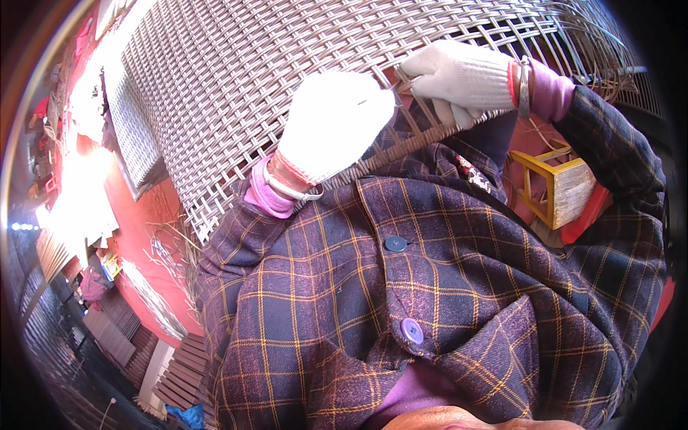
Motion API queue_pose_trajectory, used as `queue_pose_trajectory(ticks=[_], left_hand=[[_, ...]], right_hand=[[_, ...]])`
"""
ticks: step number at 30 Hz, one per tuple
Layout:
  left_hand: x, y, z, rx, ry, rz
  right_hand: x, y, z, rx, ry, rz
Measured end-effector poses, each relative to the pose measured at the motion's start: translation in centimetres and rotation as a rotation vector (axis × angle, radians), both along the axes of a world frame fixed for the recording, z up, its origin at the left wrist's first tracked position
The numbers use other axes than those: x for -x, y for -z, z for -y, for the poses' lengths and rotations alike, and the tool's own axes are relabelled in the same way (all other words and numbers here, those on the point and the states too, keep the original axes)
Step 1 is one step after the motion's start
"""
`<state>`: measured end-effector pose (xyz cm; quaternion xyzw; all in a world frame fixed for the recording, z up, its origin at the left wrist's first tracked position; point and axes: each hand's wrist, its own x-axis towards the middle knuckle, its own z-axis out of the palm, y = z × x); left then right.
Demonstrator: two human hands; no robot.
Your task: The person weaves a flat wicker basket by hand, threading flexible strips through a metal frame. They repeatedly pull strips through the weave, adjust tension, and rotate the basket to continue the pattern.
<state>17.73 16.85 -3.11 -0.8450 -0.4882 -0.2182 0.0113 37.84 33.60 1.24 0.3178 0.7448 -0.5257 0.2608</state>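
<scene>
A large grey-brown wicker panel (236, 64) slopes away before me, closely woven at left and with open lattice near its front rim. My left hand (333, 125), in a glaringly bright white knitted glove, rests on the weave by this rim. Its fingers are curled together at the lattice, and what they grip is hidden. My right hand (459, 77), gloved alike, reaches in from the right with thumb and forefinger pinched on a wicker strand (405, 97) close to the left fingertips. Its other fingers bend below, by the dark wrapped rim (412, 147).
Loose long wicker strands (598, 43) fan out at the upper right. A small yellow-framed stool (570, 188) with a wooden top stands under my right arm. Cut strands (154, 301) lie on the red floor (136, 247) at left, near slatted brown pieces (183, 373).
</scene>
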Motion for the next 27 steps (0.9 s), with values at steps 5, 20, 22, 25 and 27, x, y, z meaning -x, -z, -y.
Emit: queue_pose_trajectory(ticks=[5, 20, 22, 25, 27], left_hand=[[0.9, -0.1, 1.2, 0.093, -0.062, -0.023], [-0.7, -0.5, -1.7, -0.081, -0.019, -0.038], [-0.6, -1.3, -2.8, -0.154, -0.04, 0.002], [-1.2, -2.3, -5.6, -0.249, -0.036, 0.128], [-2.5, -2.6, -6.4, 0.308, -0.035, 0.715]], right_hand=[[-0.1, 0.3, 0.2, -0.169, 0.027, -0.1], [-2.6, 0.5, -0.4, -0.775, 0.171, -0.602], [-3.5, -1.7, -1.2, -0.911, 0.298, -0.655], [-5.1, -5.9, -0.4, -0.953, 0.438, -0.652], [-6.0, -8.2, 0.4, -0.86, 0.536, -0.673]])
